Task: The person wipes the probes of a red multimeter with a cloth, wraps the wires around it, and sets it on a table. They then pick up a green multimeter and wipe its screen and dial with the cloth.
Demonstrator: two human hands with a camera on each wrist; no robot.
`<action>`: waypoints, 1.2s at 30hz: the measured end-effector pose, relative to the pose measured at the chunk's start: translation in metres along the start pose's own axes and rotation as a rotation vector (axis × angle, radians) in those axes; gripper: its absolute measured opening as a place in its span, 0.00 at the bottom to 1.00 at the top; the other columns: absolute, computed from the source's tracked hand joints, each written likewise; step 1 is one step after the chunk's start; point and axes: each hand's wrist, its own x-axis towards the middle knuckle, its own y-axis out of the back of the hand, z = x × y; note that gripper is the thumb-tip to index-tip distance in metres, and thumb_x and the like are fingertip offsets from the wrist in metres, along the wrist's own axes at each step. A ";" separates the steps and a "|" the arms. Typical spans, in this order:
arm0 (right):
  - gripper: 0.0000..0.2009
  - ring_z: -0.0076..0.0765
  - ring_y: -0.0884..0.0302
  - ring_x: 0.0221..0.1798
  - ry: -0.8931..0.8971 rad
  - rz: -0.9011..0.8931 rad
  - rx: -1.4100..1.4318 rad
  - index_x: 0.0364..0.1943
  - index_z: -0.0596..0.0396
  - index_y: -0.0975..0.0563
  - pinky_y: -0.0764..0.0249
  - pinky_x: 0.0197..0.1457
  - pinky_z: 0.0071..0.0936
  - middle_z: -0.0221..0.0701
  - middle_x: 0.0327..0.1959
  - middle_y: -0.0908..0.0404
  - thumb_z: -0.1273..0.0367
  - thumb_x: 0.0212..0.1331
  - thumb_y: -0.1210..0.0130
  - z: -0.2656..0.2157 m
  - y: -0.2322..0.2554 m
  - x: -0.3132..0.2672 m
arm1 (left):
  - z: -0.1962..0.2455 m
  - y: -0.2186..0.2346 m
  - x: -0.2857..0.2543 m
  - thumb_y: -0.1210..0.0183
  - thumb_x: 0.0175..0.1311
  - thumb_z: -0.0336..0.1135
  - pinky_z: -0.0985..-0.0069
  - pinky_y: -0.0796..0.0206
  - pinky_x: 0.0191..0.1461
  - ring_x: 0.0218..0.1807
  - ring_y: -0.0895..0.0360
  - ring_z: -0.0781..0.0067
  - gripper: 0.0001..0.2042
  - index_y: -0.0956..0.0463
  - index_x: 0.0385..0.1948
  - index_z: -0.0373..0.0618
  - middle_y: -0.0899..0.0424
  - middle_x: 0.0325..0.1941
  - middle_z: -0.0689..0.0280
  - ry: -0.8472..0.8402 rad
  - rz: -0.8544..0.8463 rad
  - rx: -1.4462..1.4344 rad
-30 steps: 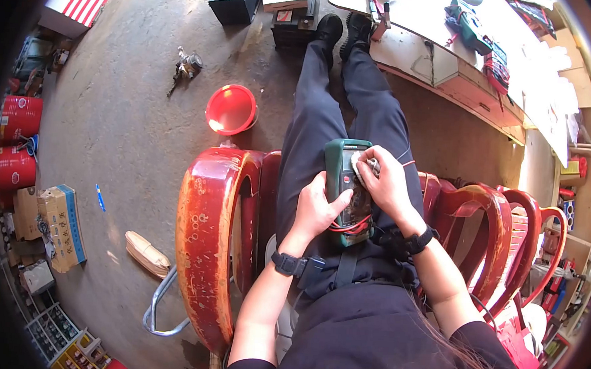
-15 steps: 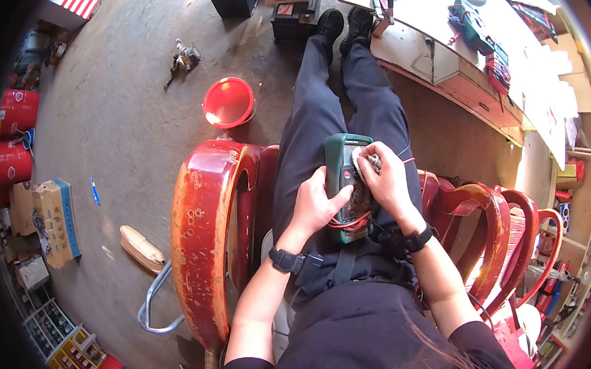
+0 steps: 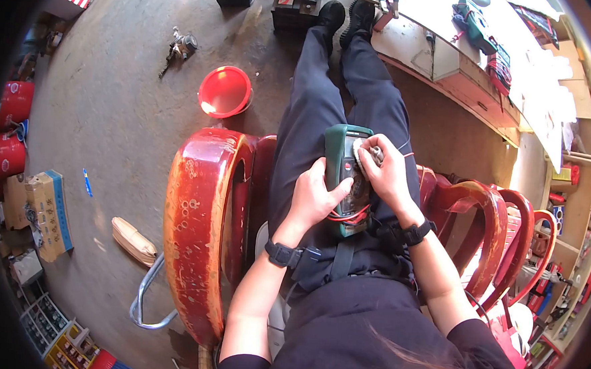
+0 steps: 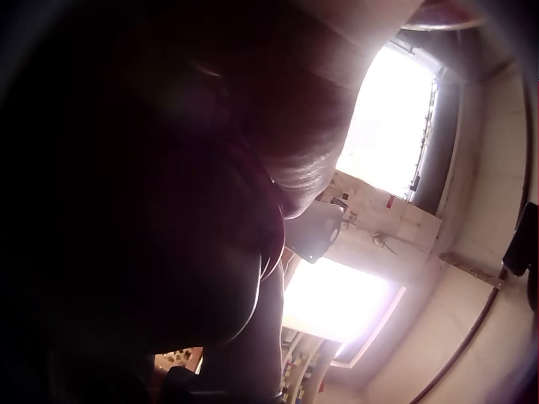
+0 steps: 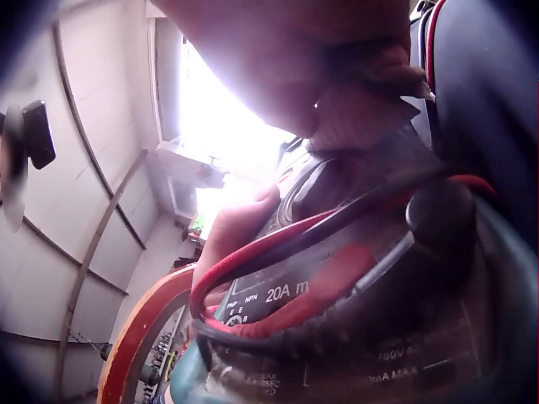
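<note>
A green digital multimeter [image 3: 335,148] lies on the seated person's lap in the head view. The left hand [image 3: 312,197] grips its left side, thumb over the front face. A crumpled whitish wipe [image 3: 358,150] is pinched in the right hand [image 3: 389,178] against the upper right of that face. Red and black test leads [image 3: 352,218] loop across the meter's lower end. Close up in the right wrist view, the leads [image 5: 253,248] cross the printed socket panel [image 5: 278,370]. Most of the left wrist view is filled by the dark, shadowed hand.
Red wooden armrests [image 3: 196,233] flank the person on both sides. On the floor stand a red bucket [image 3: 225,92] and a cardboard box [image 3: 48,215]. A white workbench [image 3: 416,50] at the upper right holds another green meter [image 3: 476,30]. Shelves line the right side.
The head view has tilted, so the floor items and the meter sit higher in it. The right hand with the wipe shifts slightly on the meter's face; the left hand keeps its grip.
</note>
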 end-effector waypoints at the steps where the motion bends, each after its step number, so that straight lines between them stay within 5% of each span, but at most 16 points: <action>1: 0.08 0.22 0.24 0.37 -0.005 -0.003 -0.003 0.39 0.58 0.24 0.26 0.44 0.24 0.29 0.32 0.20 0.69 0.66 0.38 0.001 0.000 0.000 | -0.001 0.000 0.000 0.31 0.60 0.39 0.73 0.25 0.45 0.37 0.15 0.72 0.20 0.22 0.48 0.35 0.12 0.36 0.58 0.005 -0.002 -0.004; 3: 0.10 0.37 0.16 0.38 -0.040 0.015 0.037 0.39 0.58 0.22 0.23 0.46 0.32 0.39 0.33 0.17 0.67 0.63 0.37 0.002 -0.001 0.001 | 0.000 -0.001 0.001 0.30 0.60 0.39 0.72 0.25 0.43 0.35 0.16 0.72 0.19 0.22 0.47 0.36 0.12 0.35 0.59 -0.018 0.008 -0.012; 9: 0.09 0.32 0.16 0.39 -0.090 0.008 0.076 0.39 0.58 0.22 0.22 0.47 0.29 0.37 0.33 0.16 0.67 0.64 0.37 0.009 -0.004 0.000 | 0.000 -0.001 0.000 0.30 0.59 0.39 0.72 0.26 0.41 0.34 0.17 0.73 0.19 0.22 0.45 0.36 0.13 0.33 0.59 0.010 0.005 -0.018; 11: 0.07 0.14 0.29 0.34 -0.013 0.010 0.070 0.40 0.56 0.24 0.29 0.37 0.18 0.22 0.31 0.23 0.68 0.68 0.38 0.009 -0.004 0.001 | -0.001 -0.002 0.000 0.30 0.59 0.39 0.73 0.25 0.42 0.34 0.16 0.72 0.19 0.22 0.46 0.36 0.13 0.34 0.59 0.005 0.010 -0.017; 12: 0.07 0.14 0.29 0.34 -0.011 0.014 0.069 0.40 0.56 0.24 0.29 0.37 0.18 0.22 0.31 0.23 0.68 0.68 0.38 0.008 -0.003 0.001 | -0.003 -0.002 0.001 0.30 0.59 0.39 0.73 0.25 0.42 0.34 0.16 0.72 0.19 0.22 0.46 0.36 0.13 0.34 0.59 0.000 0.008 -0.017; 14: 0.09 0.32 0.17 0.38 -0.113 -0.039 0.070 0.40 0.58 0.22 0.22 0.47 0.29 0.36 0.33 0.16 0.67 0.65 0.37 0.005 0.001 0.002 | -0.002 -0.002 0.001 0.30 0.60 0.38 0.73 0.25 0.43 0.36 0.15 0.72 0.19 0.22 0.46 0.35 0.12 0.35 0.58 -0.015 0.016 -0.012; 15: 0.09 0.32 0.17 0.38 -0.113 -0.036 0.069 0.40 0.58 0.22 0.22 0.47 0.29 0.36 0.33 0.16 0.67 0.65 0.37 0.004 0.002 0.002 | -0.001 -0.002 0.001 0.30 0.60 0.38 0.73 0.25 0.43 0.36 0.15 0.72 0.19 0.22 0.46 0.35 0.12 0.35 0.58 -0.017 0.013 -0.013; 17: 0.09 0.34 0.16 0.38 -0.104 -0.031 0.043 0.40 0.57 0.22 0.22 0.47 0.31 0.37 0.34 0.16 0.67 0.65 0.37 0.003 0.002 0.002 | 0.003 -0.001 0.001 0.30 0.57 0.41 0.64 0.22 0.46 0.40 0.12 0.53 0.21 0.22 0.45 0.35 0.12 0.37 0.50 0.041 0.002 -0.051; 18: 0.09 0.34 0.16 0.38 -0.102 -0.031 0.043 0.40 0.57 0.22 0.22 0.47 0.31 0.37 0.34 0.16 0.67 0.65 0.37 0.002 0.002 0.002 | 0.003 -0.001 0.000 0.30 0.57 0.41 0.64 0.22 0.46 0.40 0.12 0.53 0.21 0.22 0.45 0.35 0.12 0.37 0.50 0.040 0.003 -0.051; 30: 0.08 0.49 0.17 0.42 0.042 0.013 -0.065 0.38 0.58 0.22 0.23 0.49 0.38 0.40 0.36 0.17 0.69 0.62 0.36 -0.028 -0.005 0.001 | 0.004 0.004 -0.001 0.31 0.58 0.36 0.69 0.23 0.48 0.41 0.12 0.62 0.19 0.22 0.48 0.36 0.11 0.39 0.53 0.070 -0.019 -0.100; 32: 0.08 0.50 0.17 0.41 0.034 0.000 -0.068 0.37 0.57 0.23 0.23 0.47 0.39 0.41 0.35 0.17 0.69 0.62 0.36 -0.028 -0.005 0.003 | 0.005 0.004 -0.001 0.31 0.60 0.36 0.73 0.24 0.48 0.40 0.15 0.72 0.19 0.22 0.48 0.36 0.11 0.39 0.59 0.060 -0.031 -0.089; 36: 0.08 0.50 0.17 0.42 0.002 0.012 -0.174 0.37 0.57 0.23 0.23 0.47 0.39 0.41 0.34 0.18 0.68 0.62 0.36 -0.019 0.007 0.006 | -0.001 -0.002 -0.001 0.30 0.60 0.37 0.74 0.24 0.46 0.39 0.15 0.75 0.20 0.22 0.50 0.36 0.12 0.38 0.59 0.038 -0.017 -0.112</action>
